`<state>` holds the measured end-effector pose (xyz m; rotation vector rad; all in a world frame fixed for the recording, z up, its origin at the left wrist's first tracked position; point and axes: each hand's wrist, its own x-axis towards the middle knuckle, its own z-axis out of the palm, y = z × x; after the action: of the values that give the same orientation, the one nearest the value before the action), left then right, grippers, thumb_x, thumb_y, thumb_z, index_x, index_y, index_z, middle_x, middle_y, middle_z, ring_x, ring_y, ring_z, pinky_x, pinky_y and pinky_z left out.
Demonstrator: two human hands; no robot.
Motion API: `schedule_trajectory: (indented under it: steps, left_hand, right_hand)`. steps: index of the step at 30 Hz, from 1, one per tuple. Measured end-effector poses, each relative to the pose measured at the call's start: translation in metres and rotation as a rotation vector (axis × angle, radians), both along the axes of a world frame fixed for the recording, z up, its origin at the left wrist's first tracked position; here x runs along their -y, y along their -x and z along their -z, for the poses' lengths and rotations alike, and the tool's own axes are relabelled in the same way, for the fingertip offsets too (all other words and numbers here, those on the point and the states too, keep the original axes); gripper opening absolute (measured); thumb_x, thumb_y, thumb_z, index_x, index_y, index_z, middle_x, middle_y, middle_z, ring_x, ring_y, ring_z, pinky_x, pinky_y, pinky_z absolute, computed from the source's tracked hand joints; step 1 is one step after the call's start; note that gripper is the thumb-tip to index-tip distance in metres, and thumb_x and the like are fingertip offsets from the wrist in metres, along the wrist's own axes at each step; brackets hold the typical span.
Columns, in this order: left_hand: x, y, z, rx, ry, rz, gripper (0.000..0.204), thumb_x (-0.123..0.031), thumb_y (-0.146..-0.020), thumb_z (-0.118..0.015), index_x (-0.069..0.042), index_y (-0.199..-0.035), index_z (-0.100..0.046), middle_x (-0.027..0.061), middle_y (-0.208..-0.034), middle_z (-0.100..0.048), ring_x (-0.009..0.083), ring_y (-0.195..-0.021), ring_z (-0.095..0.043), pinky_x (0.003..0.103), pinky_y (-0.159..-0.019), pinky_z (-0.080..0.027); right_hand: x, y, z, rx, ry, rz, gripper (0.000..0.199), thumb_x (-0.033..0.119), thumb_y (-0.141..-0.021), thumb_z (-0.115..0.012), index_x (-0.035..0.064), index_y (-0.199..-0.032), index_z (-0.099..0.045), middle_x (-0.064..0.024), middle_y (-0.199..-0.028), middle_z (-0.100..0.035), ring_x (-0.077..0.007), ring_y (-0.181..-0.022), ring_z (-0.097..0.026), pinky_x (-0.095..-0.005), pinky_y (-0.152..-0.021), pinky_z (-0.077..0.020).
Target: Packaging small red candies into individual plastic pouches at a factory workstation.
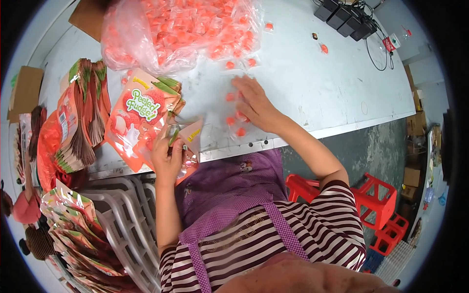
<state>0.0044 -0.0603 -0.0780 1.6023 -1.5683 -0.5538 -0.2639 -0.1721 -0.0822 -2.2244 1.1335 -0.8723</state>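
Observation:
My left hand [167,155] is closed on the top edge of a pink candy pouch [189,151] at the table's front edge, its fingers and thumb pinching the foil. Just beyond that hand lies a stack of the same printed pouches [138,115] with green tops. My right hand [256,105] is stretched out over the tabletop, palm down and somewhat blurred. Under and beside its fingers are several clear-wrapped red candies [240,132]. Part of that group is covered by the hand.
A large clear bag of wrapped candies [181,34] spreads across the back of the table [293,88]. Bundled pouches [80,112] stand at the left. Grey plastic crates [119,215] with more pouches are below. Black power adapters [344,19] lie far right; red stools [373,200] stand beside me.

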Motion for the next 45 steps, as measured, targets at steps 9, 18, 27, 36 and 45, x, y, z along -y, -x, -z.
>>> schedule_trajectory:
  steps: [9,18,27,36,45]
  left_hand:
    - [-0.001,0.001,-0.001,-0.006,0.009,-0.006,0.018,-0.014,-0.079,-0.063,0.003,-0.087,-0.063,0.0198,-0.118,-0.056,0.0317,-0.101,-0.056,0.037,-0.084,-0.044]
    - [0.000,0.000,-0.002,0.023,0.026,-0.016,0.018,-0.013,-0.079,-0.063,0.002,-0.087,-0.063,0.0195,-0.117,-0.057,0.0328,-0.102,-0.056,0.037,-0.085,-0.044]
    - [0.000,0.001,0.000,0.017,0.020,-0.002,0.017,-0.013,-0.079,-0.063,0.002,-0.087,-0.062,0.0202,-0.118,-0.056,0.0322,-0.102,-0.057,0.036,-0.084,-0.045]
    - [-0.001,-0.001,0.000,0.014,0.004,-0.008,0.017,-0.013,-0.079,-0.064,0.003,-0.086,-0.062,0.0200,-0.120,-0.055,0.0320,-0.103,-0.055,0.036,-0.085,-0.043]
    - [0.000,0.001,-0.003,0.015,0.011,-0.005,0.020,-0.015,-0.080,-0.064,0.003,-0.088,-0.062,0.0194,-0.119,-0.056,0.0317,-0.100,-0.056,0.035,-0.083,-0.044]
  right_hand:
    - [0.050,-0.012,-0.013,-0.428,0.214,0.203,0.037,0.025,-0.081,-0.061,0.0157,-0.116,-0.056,-0.0131,-0.116,-0.047,-0.0291,-0.108,-0.042,-0.0421,-0.091,-0.0319]
    - [0.022,0.011,-0.036,-0.294,-0.165,-0.032,0.031,0.019,-0.084,-0.059,0.0066,-0.112,-0.058,-0.0147,-0.120,-0.049,-0.0316,-0.110,-0.045,-0.0373,-0.094,-0.0378]
    - [0.109,0.024,-0.014,-0.308,0.270,0.192,0.040,0.009,-0.080,-0.062,0.0121,-0.119,-0.053,-0.0109,-0.122,-0.050,-0.0286,-0.113,-0.045,-0.0346,-0.093,-0.0403]
    - [0.078,0.063,-0.026,-0.294,-0.147,0.184,0.037,0.010,-0.076,-0.067,0.0102,-0.112,-0.058,-0.0100,-0.114,-0.055,-0.0268,-0.102,-0.053,-0.0331,-0.089,-0.0434]
    - [0.091,0.045,-0.021,-0.265,0.225,0.123,0.045,0.020,-0.075,-0.070,0.0124,-0.117,-0.056,-0.0104,-0.117,-0.050,-0.0275,-0.110,-0.044,-0.0352,-0.091,-0.0399]
